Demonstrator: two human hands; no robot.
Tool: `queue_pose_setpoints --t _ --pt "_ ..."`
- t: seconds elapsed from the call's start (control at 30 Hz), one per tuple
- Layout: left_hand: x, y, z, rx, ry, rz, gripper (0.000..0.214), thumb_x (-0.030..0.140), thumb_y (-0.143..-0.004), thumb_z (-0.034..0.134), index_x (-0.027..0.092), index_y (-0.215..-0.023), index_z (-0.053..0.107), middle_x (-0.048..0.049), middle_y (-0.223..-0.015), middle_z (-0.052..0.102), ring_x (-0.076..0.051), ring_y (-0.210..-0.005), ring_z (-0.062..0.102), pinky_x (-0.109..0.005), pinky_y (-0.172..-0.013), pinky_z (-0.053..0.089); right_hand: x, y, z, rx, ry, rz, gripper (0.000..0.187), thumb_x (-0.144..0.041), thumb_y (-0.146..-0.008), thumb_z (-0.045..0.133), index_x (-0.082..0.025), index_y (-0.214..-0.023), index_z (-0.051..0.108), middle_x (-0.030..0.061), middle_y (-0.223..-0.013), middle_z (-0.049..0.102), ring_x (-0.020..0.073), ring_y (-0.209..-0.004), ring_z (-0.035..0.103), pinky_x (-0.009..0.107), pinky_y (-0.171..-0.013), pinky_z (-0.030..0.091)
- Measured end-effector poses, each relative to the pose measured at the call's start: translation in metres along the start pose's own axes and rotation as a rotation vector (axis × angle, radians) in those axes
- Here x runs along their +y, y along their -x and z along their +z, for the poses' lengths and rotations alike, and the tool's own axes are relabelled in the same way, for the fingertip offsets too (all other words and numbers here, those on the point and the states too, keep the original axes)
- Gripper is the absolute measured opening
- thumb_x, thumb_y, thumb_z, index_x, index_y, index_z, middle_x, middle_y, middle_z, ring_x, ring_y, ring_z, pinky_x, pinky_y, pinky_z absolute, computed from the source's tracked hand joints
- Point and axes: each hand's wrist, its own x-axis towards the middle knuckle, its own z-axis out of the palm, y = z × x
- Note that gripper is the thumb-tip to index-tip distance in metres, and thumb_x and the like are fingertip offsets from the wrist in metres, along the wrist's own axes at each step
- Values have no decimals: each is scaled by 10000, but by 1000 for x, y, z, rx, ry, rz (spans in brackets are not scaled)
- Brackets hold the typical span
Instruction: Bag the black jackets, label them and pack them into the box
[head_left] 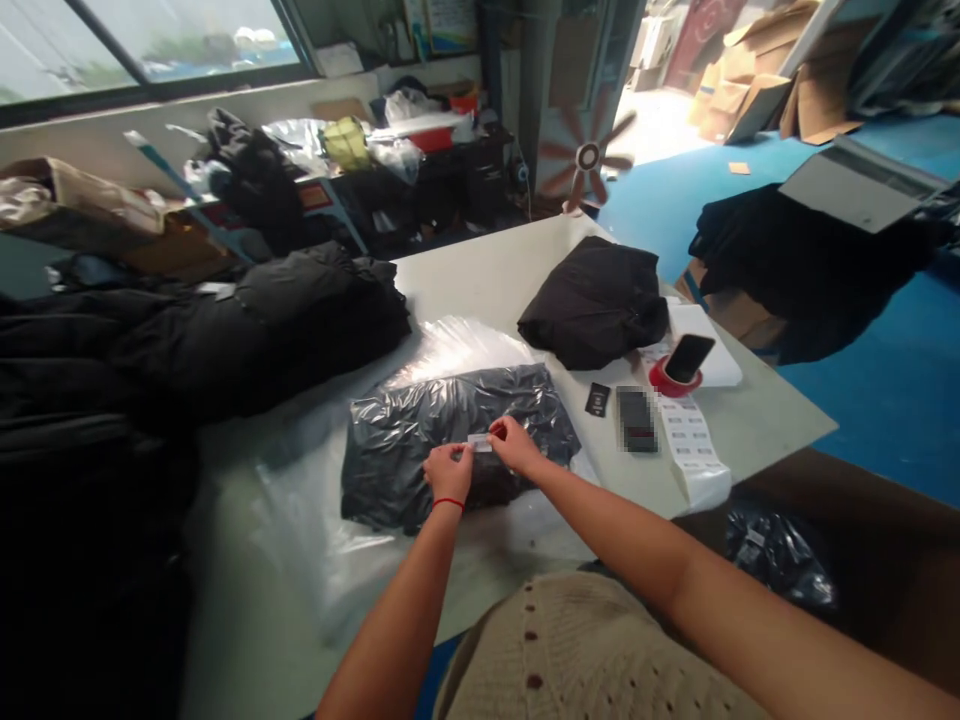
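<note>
Between my two hands is a small white label (480, 442), just over a dark garment in a clear plastic bag (397, 440). My left hand (450, 470), with a red string at the wrist, pinches the label's left end. At its right end, the fingers of my right hand (514, 445) are closed on it too. The bagged garment lies flat on a stack of clear plastic bags (457, 340). To the right, a strip of printed labels (690, 440) hangs toward the table edge. Whether the label touches the bag I cannot tell.
Black garments are piled at the left (300, 310), and a folded black garment (592, 300) lies behind on the table (465, 255). A phone (690, 355) leans on a red tape roll (675, 378). A black card (597, 400) lies nearby. A fan (587, 157) stands beyond the far corner.
</note>
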Motion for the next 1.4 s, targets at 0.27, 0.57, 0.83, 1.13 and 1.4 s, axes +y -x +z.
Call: queue_pose_setpoints --t 0.27,0.57,0.83,1.13,1.4 --pt "-25 -43 -16 -193 251 -153 184 339 -736 604 174 -683 666 -33 -696 688 -170 -704 635 -274 -721 483 -21 -28 46 -61 143 87 145 -152 -781 588 -220 -898 535 -24 -766 607 130 -667 564 253 -633 450" --pt "-16 -44 -16 -245 93 -129 184 330 -786 575 180 -745 675 -48 -777 702 -174 -757 643 -272 -740 466 -31 -16 42 -48 483 55 105 -175 -866 522 -213 -964 528 15 -891 653 146 -780 588 245 -655 361" --pt "-16 -38 -20 -238 -151 -118 233 368 -803 550 202 -823 713 -100 -935 676 -224 -886 641 -316 -790 473 -26 -9 51 -67 558 86 108 -192 -896 489 -209 -994 532 33 -956 659 153 -828 598 249 -675 364" --pt "-10 -37 -16 -245 -225 -188 268 397 -817 529 226 -883 724 -123 -1011 653 -265 -942 641 -354 -795 489 -25 -11 54 -71 621 107 114 -218 -908 472 -216 -1008 526 39 -983 657 162 -848 610 256 -669 367" --pt "-7 -37 -13 -256 -282 -223 301 459 -822 555 210 -887 711 -137 -1045 651 -280 -982 638 -357 -801 489 -23 -12 61 -78 692 146 187 -301 -887 546 -212 -1044 497 59 -1007 646 189 -886 629 271 -700 398"
